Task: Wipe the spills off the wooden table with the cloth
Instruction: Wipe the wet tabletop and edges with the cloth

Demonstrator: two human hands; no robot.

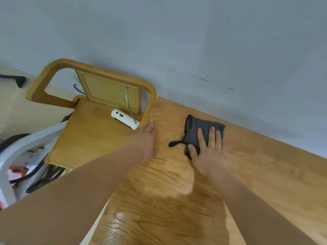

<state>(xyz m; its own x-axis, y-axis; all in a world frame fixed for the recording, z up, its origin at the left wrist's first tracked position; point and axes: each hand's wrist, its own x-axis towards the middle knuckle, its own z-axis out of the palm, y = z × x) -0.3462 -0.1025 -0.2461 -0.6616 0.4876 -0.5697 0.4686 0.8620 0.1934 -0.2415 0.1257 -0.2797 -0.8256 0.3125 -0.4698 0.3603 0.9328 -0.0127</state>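
Both hands are down on the table: our right hand (209, 149) lies flat with fingers spread, pressing the crumpled dark grey cloth (200, 131) onto the wood at centre right of the frame; our left hand (147, 138) rests open and flat, holding nothing, on the table's left edge at centre frame.

Largest first: the light wooden table (265, 174) fills the lower right, running up against the pale grey wall (194, 41). A wooden chair with a woven cane back (106, 92) stands just beside the table's left edge, upper left of centre. On its seat lies a white handheld device with a thin metal loop (123, 119), close to our left hand. A glossy wet patch (123, 221) shows on the table at bottom centre, well apart from the cloth.

Risks as we judge them: the cloth is bunched, so a stroke could smear liquid rather than lift it; wiping toward the left edge could push liquid off onto the chair and device; the bottom patch could get missed.
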